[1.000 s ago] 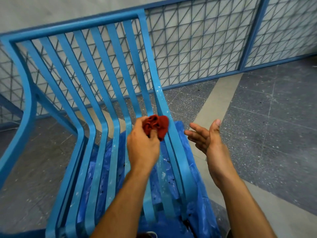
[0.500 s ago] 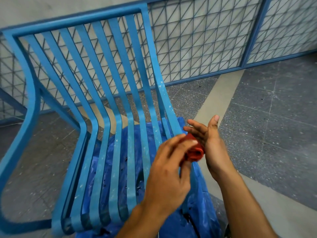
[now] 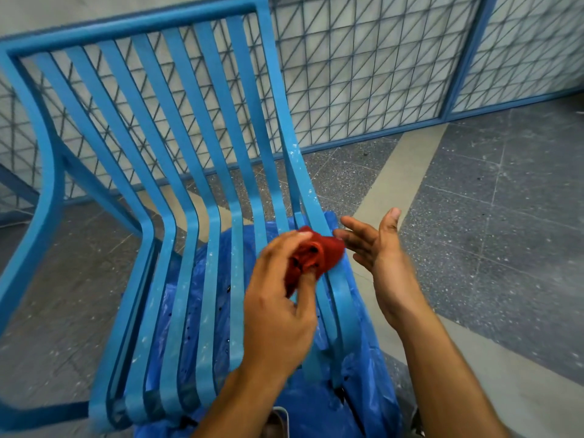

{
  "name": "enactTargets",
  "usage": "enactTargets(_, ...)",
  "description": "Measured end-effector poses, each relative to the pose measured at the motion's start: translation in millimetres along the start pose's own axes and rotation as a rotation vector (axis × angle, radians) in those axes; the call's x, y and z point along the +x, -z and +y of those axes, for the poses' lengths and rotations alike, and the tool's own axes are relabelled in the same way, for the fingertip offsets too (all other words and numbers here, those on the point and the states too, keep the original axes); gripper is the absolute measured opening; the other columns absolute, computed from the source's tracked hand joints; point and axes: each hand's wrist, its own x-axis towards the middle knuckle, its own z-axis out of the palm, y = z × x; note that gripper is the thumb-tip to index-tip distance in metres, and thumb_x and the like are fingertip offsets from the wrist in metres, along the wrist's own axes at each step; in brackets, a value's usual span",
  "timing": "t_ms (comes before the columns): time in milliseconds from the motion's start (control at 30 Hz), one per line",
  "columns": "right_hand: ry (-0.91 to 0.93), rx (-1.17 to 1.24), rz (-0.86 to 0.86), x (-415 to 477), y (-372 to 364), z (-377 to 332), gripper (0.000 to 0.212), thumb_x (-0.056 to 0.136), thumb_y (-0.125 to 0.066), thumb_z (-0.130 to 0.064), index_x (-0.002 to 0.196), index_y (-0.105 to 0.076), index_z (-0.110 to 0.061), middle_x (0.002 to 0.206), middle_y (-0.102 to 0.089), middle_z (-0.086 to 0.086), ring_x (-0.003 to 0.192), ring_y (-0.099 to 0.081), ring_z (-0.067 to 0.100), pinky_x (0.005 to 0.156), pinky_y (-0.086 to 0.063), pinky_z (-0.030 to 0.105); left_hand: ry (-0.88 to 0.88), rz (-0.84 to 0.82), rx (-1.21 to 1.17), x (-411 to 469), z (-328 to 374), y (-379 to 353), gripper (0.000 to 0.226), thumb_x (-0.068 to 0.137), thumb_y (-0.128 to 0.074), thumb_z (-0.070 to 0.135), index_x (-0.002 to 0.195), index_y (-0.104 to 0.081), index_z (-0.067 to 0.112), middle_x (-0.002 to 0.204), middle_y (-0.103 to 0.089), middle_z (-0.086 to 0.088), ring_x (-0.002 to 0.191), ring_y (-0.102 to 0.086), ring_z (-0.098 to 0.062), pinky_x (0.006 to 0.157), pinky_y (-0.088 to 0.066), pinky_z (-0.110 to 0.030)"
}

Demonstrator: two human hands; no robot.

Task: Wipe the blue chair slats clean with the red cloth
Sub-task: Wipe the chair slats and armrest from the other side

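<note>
Red cloth (image 3: 316, 256) sits dead center of the frame, wadded up in our left hand (image 3: 278, 311). Thumb and fingers are curled tight round it, so we'd guess it's meant as a firm pad to scrub with. It's right over the rightmost chair slats (image 3: 295, 159), where the back bends into the seat, and those look speckled with pale spots. Our right hand (image 3: 379, 257) is flat open just right of it, holding nothing; can't tell if the fingertips touch the cloth. A blue plastic sheet (image 3: 369, 406) lies under the seat, probably catching drips. A mesh fence (image 3: 363, 74) runs across the top.
</note>
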Motion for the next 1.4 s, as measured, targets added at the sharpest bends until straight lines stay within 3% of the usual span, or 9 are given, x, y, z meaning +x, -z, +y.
enactTargets(167, -0.005, 0.047, -0.006, 0, 0, 1, 0.091, 0.077, -0.015, -0.084, 0.116, -0.072, -0.025, 0.111, -0.076, -0.001, 0.116, -0.065, 0.017, 0.114, -0.037, 0.047, -0.164, -0.141, 0.112, -14, 0, -22, 0.053, 0.087, -0.065, 0.005, 0.133, -0.058, 0.03, 0.138, -0.051, 0.012, 0.129, -0.047, -0.01, 0.109, -0.041, -0.026)
enactTargets(367, 0.019, 0.0, -0.075, -2, -4, -1, 0.093, 0.078, -0.01, -0.08, 0.128, -0.065, -0.025, 0.118, -0.073, -0.007, 0.124, -0.058, 0.005, 0.119, -0.028, 0.045, 0.274, 0.069, -0.036, 35, -22, -20, 0.04, 0.093, -0.063, 0.011, 0.117, -0.06, 0.043, 0.115, -0.064, 0.019, 0.105, -0.062, -0.003, 0.098, -0.052, -0.033)
enactTargets(567, 0.054, -0.079, -0.124, -7, 0, 2, 0.088, 0.084, -0.005, -0.078, 0.135, -0.06, -0.033, 0.125, -0.069, -0.014, 0.128, -0.053, -0.001, 0.121, -0.026, 0.042, 0.357, 0.318, -0.137, 111, -36, -21, 0.04, 0.093, -0.066, 0.018, 0.129, -0.052, 0.031, 0.114, -0.064, 0.012, 0.102, -0.061, -0.006, 0.08, -0.044, -0.012)
enactTargets(733, 0.078, -0.235, -0.114, -8, -3, -4, 0.08, 0.086, -0.003, -0.075, 0.134, -0.058, -0.041, 0.121, -0.064, -0.03, 0.121, -0.051, -0.009, 0.105, -0.028, 0.016, 0.319, 0.378, -0.026, 197, -54, -36, 0.038, 0.089, -0.069, 0.017, 0.12, -0.061, 0.036, 0.118, -0.064, 0.007, 0.104, -0.061, -0.011, 0.091, -0.052, -0.026)
enactTargets(800, 0.088, -0.29, -0.126, -9, -4, -6, 0.075, 0.086, -0.003, -0.072, 0.131, -0.058, -0.047, 0.114, -0.059, -0.044, 0.108, -0.048, -0.025, 0.087, -0.024, 0.0, 0.292, 0.338, -0.013, 225, -59, -42, 0.04, 0.088, -0.069, 0.012, 0.121, -0.063, 0.035, 0.121, -0.063, 0.003, 0.107, -0.061, -0.014, 0.093, -0.05, -0.026)
enactTargets(867, 0.093, -0.295, -0.124, -10, -3, -4, 0.073, 0.086, -0.005, -0.072, 0.129, -0.059, -0.049, 0.111, -0.057, -0.051, 0.1, -0.043, -0.034, 0.086, -0.023, -0.001, 0.244, 0.263, 0.034, 247, -61, -48, 0.04, 0.089, -0.068, 0.008, 0.122, -0.065, 0.029, 0.122, -0.066, 0.003, 0.111, -0.061, -0.015, 0.095, -0.049, -0.026)
enactTargets(1000, 0.097, -0.238, -0.136, -7, 2, 4, 0.073, 0.087, -0.005, -0.07, 0.131, -0.058, -0.047, 0.123, -0.059, -0.041, 0.122, -0.043, -0.022, 0.103, -0.023, 0.014, 0.141, 0.097, 0.214, 274, -65, -54, 0.044, 0.09, -0.064, 0.003, 0.127, -0.064, 0.027, 0.127, -0.066, 0.002, 0.117, -0.059, -0.017, 0.104, -0.048, -0.032)
enactTargets(1133, 0.052, -0.255, -0.172, -10, 6, 7, 0.071, 0.087, -0.005, -0.07, 0.134, -0.055, -0.048, 0.127, -0.055, -0.044, 0.132, -0.043, -0.011, 0.093, -0.019, -0.002, -0.043, -0.107, 0.449, 277, -63, -46, 0.051, 0.09, -0.061, -0.001, 0.133, -0.06, 0.024, 0.135, -0.061, -0.002, 0.126, -0.053, -0.022, 0.111, -0.04, -0.035)
enactTargets(1400, 0.036, -0.281, -0.199, -26, 37, 12, 0.077, 0.077, -0.012, -0.091, 0.133, -0.053, -0.057, 0.14, -0.051, -0.035, 0.14, -0.038, -0.004, 0.123, -0.02, 0.041, -0.136, -0.45, 0.526, 241, -64, -25, 0.052, 0.091, -0.054, -0.003, 0.135, -0.058, 0.024, 0.136, -0.059, -0.002, 0.125, -0.052, -0.023, 0.108, -0.04, -0.036)
